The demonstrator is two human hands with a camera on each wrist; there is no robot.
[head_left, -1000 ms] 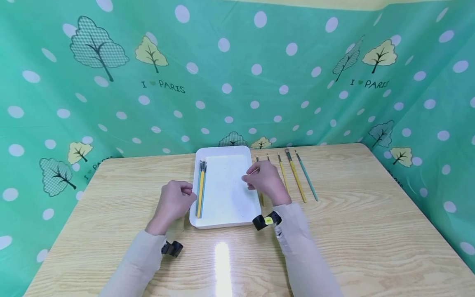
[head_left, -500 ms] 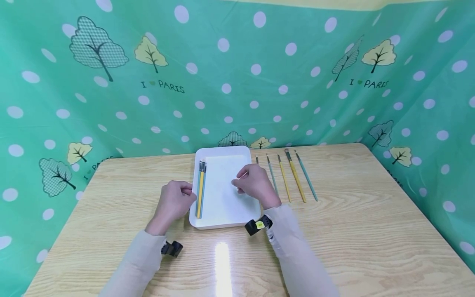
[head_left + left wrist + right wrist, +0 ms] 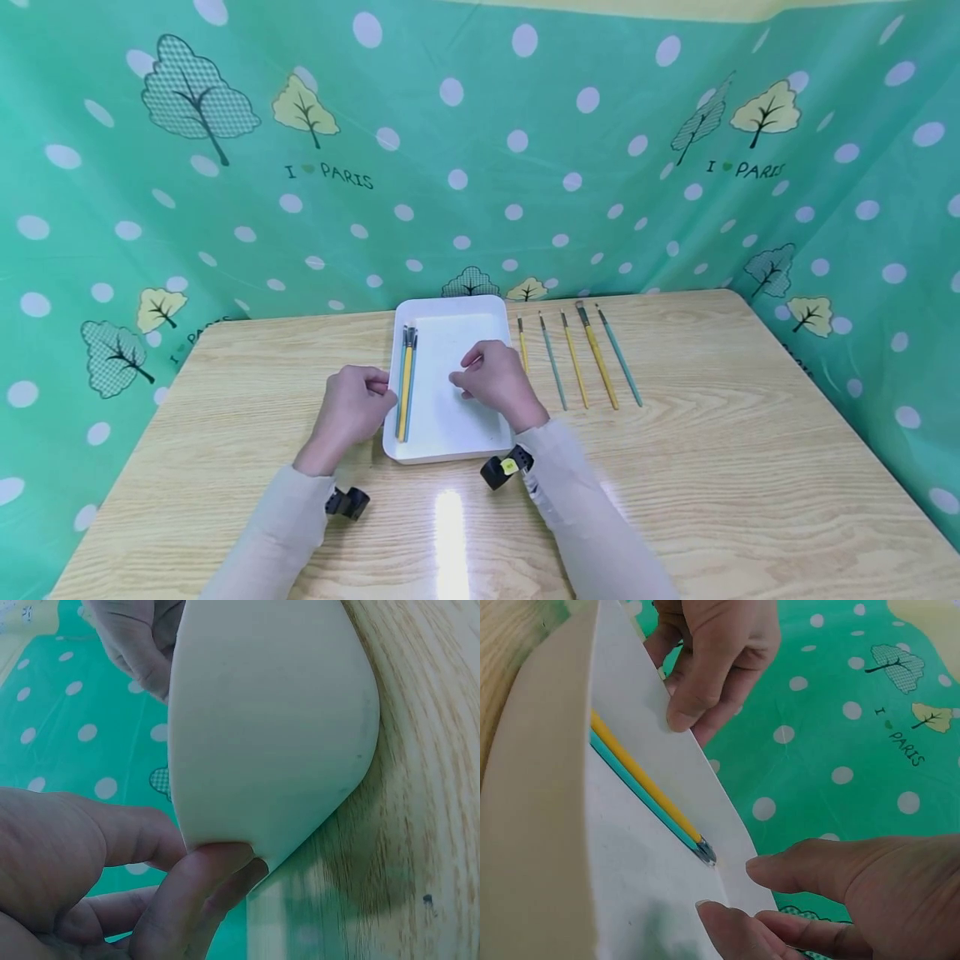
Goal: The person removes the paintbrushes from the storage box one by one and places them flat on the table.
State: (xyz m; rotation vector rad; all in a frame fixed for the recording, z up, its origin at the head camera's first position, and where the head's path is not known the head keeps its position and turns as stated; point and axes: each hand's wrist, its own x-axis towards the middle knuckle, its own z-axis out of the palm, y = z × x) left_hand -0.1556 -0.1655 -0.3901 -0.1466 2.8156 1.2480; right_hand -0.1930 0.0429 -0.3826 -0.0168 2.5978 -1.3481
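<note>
A white tray (image 3: 453,305) lies on the table with a yellow paintbrush (image 3: 407,392) and blue ones along its left wall. My left hand (image 3: 351,407) pinches the tray's left rim; the left wrist view shows thumb and fingers at the edge of the tray wall (image 3: 274,735). Over the tray's middle hovers my right hand (image 3: 493,379), with nothing in its grasp. In the right wrist view, its thumb (image 3: 795,868) and forefinger stand apart, and the yellow brush (image 3: 649,778) and a teal brush (image 3: 649,804) lie beyond them.
Right of the tray, several paintbrushes lie side by side on the wooden table (image 3: 750,450), among them a thick yellow brush (image 3: 598,358) and a teal brush (image 3: 621,357). A green dotted curtain (image 3: 480,200) hangs behind the table.
My right hand has moved left from the tray's right edge to over its middle, uncovering brushes on the table. My left hand stays at the left rim.
</note>
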